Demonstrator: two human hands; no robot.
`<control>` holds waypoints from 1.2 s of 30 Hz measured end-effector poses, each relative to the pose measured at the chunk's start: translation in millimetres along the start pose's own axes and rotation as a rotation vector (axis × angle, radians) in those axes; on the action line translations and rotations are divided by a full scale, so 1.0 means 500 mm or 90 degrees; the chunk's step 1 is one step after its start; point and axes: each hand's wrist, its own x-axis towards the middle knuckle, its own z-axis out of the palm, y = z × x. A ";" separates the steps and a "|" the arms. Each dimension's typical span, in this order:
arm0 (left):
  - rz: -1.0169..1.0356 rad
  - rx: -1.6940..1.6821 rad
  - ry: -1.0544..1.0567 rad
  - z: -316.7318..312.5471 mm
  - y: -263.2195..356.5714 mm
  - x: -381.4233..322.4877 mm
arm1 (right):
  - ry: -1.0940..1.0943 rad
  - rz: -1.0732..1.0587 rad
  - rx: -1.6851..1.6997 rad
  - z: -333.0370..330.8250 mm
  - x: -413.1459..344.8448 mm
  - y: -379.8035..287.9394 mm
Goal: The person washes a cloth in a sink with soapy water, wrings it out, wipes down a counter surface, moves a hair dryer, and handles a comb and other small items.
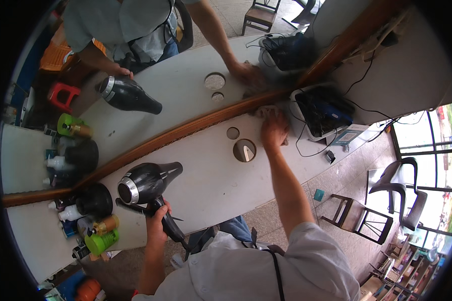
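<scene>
My left hand is closed around the handle of a black hair dryer with a silver rear ring, its nozzle towards the upper right. A dark comb with a thin pointed tail lies between that hand and the dryer's handle. My right hand presses a crumpled cloth onto the white counter, close to the foot of the framed mirror. Cloth shows at the fingertips and beside the hand; whether the fingers grip it is hidden. Two round holes are cut in the counter left of my right hand.
A white basket of cords and dark devices stands right of my right hand, near a clipper guard. Bottles, a green tub and a black cup-shaped object crowd the left end. A wooden-framed mirror borders the counter; chairs stand beyond.
</scene>
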 end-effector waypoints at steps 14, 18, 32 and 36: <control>0.004 0.084 -0.024 0.036 0.007 -0.010 | 0.101 -0.088 -0.049 0.009 -0.062 -0.100; 0.006 0.077 -0.009 0.041 0.007 -0.012 | -0.144 -0.274 0.181 -0.015 -0.164 -0.163; 0.004 0.059 -0.006 0.059 -0.005 -0.018 | -0.230 -0.408 0.112 -0.005 -0.159 -0.159; 0.020 0.062 -0.034 0.091 0.006 -0.031 | 0.044 -0.269 0.282 0.023 -0.020 0.005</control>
